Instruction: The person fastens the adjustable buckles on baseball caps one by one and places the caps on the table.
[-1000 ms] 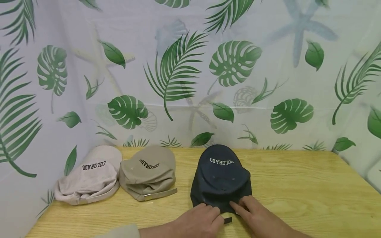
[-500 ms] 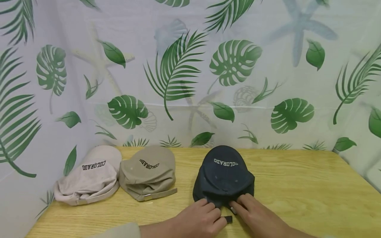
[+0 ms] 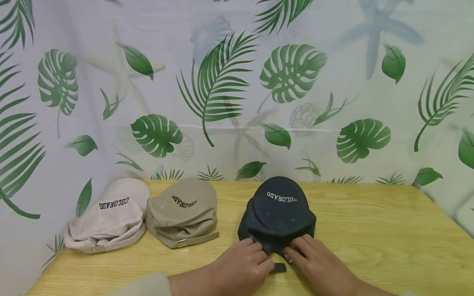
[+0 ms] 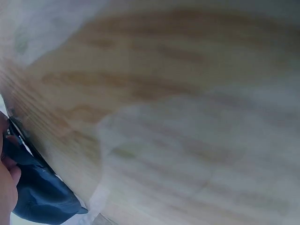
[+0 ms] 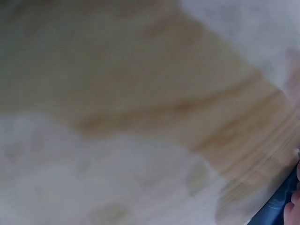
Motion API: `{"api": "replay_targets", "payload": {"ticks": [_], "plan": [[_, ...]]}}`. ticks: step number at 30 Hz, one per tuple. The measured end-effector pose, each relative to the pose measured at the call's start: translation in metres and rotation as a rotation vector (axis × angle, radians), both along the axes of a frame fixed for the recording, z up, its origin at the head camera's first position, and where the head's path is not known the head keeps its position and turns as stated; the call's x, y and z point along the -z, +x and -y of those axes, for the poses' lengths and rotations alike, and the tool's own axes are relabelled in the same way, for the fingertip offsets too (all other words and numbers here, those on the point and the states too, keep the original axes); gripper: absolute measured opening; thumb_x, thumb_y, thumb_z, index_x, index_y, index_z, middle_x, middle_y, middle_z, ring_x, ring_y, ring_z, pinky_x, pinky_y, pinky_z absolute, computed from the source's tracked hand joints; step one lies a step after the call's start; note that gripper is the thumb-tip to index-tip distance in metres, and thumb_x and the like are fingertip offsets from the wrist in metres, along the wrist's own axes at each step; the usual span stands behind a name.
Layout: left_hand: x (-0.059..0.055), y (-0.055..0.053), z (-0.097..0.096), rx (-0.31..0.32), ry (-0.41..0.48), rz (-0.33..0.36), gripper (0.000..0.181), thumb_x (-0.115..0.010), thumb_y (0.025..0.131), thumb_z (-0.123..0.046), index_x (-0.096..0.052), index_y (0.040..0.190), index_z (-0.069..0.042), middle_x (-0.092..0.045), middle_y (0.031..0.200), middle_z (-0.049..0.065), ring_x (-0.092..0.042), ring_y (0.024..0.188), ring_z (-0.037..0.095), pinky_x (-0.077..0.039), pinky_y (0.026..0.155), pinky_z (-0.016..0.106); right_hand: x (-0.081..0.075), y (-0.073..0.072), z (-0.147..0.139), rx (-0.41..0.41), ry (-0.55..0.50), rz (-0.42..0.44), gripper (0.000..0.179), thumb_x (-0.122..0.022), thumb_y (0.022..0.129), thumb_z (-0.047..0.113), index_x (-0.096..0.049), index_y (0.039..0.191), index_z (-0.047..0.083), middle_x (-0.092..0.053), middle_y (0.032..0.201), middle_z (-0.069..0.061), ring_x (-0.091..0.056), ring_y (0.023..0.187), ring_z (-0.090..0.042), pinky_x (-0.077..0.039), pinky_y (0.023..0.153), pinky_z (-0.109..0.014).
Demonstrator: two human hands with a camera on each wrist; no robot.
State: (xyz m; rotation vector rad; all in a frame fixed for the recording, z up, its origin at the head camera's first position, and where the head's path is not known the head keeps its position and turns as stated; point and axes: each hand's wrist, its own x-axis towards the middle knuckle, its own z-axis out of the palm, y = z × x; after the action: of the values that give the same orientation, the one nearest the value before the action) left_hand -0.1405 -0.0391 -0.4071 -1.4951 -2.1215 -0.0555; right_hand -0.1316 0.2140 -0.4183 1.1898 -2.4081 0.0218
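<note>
A navy baseball cap (image 3: 283, 213) lettered COLORADO lies on the table with its brim toward the back wall. My left hand (image 3: 242, 265) grips the left side of its rear edge, and a dark strap end (image 3: 279, 267) sticks out past the fingers. At the right side of the rear opening, my right hand (image 3: 322, 265) pinches the edge beside a small metal buckle (image 3: 288, 259). The left wrist view has the cap (image 4: 42, 197) low at its left edge, with the fingers on it. Only a corner of the cap (image 5: 276, 206) enters the right wrist view.
A khaki cap (image 3: 185, 213) and a pale pink cap (image 3: 111, 222) lie side by side on the left of the wood-grain table (image 3: 370, 230). Behind them hangs a white leaf-print cloth (image 3: 222, 160), which also covers the sides.
The navy cap has shifted slightly, and its rear opening shows wider between the hands. The strap end and buckle now stand apart. Both hands keep their hold, and the head view has tilted slightly.
</note>
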Motion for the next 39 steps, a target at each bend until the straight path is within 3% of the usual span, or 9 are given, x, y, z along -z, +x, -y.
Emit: {"api": "replay_targets", "payload": {"ticks": [5, 11, 14, 16, 18, 23, 30, 34, 39], "plan": [[-0.001, 0.000, 0.001, -0.005, 0.084, -0.006, 0.010, -0.064, 0.095, -0.018, -0.068, 0.086, -0.020, -0.065, 0.082, -0.010, -0.054, 0.074, 0.006, -0.038, 0.068, 0.020, -0.003, 0.001, 0.002, 0.035, -0.004, 0.003, 0.036, -0.078, 0.082, 0.023, -0.070, 0.117, 0.017, -0.056, 0.108, 0.006, -0.045, 0.094, -0.008, -0.047, 0.077, -0.028], [0.000, -0.005, 0.002, -0.026, 0.135, -0.048, 0.014, -0.065, 0.092, -0.016, -0.063, 0.078, -0.019, -0.060, 0.076, -0.008, -0.046, 0.068, 0.008, -0.034, 0.063, 0.020, -0.006, 0.003, 0.004, 0.078, -0.016, -0.005, 0.036, -0.077, 0.084, 0.017, -0.069, 0.118, 0.015, -0.059, 0.108, 0.005, -0.049, 0.095, -0.009, -0.049, 0.079, -0.031], [0.000, -0.007, 0.001, -0.038, 0.150, -0.069, 0.014, -0.065, 0.090, -0.017, -0.062, 0.076, -0.018, -0.059, 0.075, -0.008, -0.046, 0.068, 0.009, -0.036, 0.062, 0.022, -0.006, 0.003, 0.005, 0.078, -0.039, -0.030, 0.025, -0.054, 0.103, 0.028, -0.069, 0.118, 0.014, -0.058, 0.108, 0.003, -0.049, 0.095, -0.010, -0.050, 0.078, -0.031], [0.000, -0.007, 0.001, -0.044, 0.162, -0.086, 0.013, -0.066, 0.089, -0.018, -0.062, 0.077, -0.018, -0.059, 0.075, -0.008, -0.047, 0.068, 0.009, -0.037, 0.063, 0.022, -0.005, 0.002, 0.005, 0.064, -0.068, -0.057, 0.044, -0.032, 0.109, 0.034, -0.070, 0.117, 0.013, -0.058, 0.107, 0.003, -0.048, 0.093, -0.010, -0.049, 0.076, -0.031], [0.000, -0.007, 0.002, -0.044, 0.170, -0.099, 0.012, -0.067, 0.088, -0.019, -0.062, 0.077, -0.018, -0.060, 0.075, -0.008, -0.048, 0.068, 0.009, -0.037, 0.063, 0.021, -0.005, 0.002, 0.006, 0.056, -0.090, -0.079, 0.064, -0.012, 0.108, 0.039, -0.070, 0.116, 0.012, -0.058, 0.106, 0.003, -0.048, 0.092, -0.010, -0.049, 0.075, -0.030], [-0.002, -0.008, 0.001, -0.043, 0.185, -0.136, 0.012, -0.069, 0.086, -0.019, -0.062, 0.076, -0.019, -0.060, 0.075, -0.008, -0.048, 0.069, 0.008, -0.038, 0.064, 0.021, -0.005, 0.001, 0.007, 0.039, -0.129, -0.089, 0.059, -0.019, 0.108, 0.041, -0.070, 0.116, 0.013, -0.058, 0.105, 0.003, -0.050, 0.091, -0.010, -0.049, 0.074, -0.030], [-0.001, -0.008, 0.001, -0.035, 0.190, -0.113, 0.011, -0.070, 0.087, -0.019, -0.064, 0.078, -0.018, -0.062, 0.077, -0.008, -0.050, 0.071, 0.008, -0.040, 0.065, 0.020, -0.005, 0.000, 0.008, 0.020, -0.161, -0.099, 0.047, -0.033, 0.108, 0.041, -0.070, 0.117, 0.012, -0.058, 0.104, 0.004, -0.051, 0.090, -0.009, -0.050, 0.074, -0.030], [0.000, -0.008, 0.001, -0.036, 0.199, -0.135, 0.012, -0.071, 0.086, -0.019, -0.063, 0.077, -0.019, -0.062, 0.078, -0.009, -0.051, 0.072, 0.008, -0.041, 0.066, 0.020, -0.005, 0.001, 0.009, 0.021, -0.161, -0.095, 0.040, -0.041, 0.107, 0.038, -0.070, 0.117, 0.012, -0.059, 0.103, 0.004, -0.051, 0.090, -0.009, -0.050, 0.074, -0.030], [-0.001, -0.007, 0.001, -0.035, 0.203, -0.148, 0.013, -0.071, 0.085, -0.019, -0.062, 0.076, -0.019, -0.062, 0.078, -0.009, -0.051, 0.072, 0.008, -0.041, 0.066, 0.020, -0.004, 0.001, 0.010, 0.028, -0.163, -0.098, 0.041, -0.040, 0.107, 0.039, -0.070, 0.116, 0.012, -0.059, 0.103, 0.004, -0.052, 0.091, -0.010, -0.051, 0.075, -0.031]]}}
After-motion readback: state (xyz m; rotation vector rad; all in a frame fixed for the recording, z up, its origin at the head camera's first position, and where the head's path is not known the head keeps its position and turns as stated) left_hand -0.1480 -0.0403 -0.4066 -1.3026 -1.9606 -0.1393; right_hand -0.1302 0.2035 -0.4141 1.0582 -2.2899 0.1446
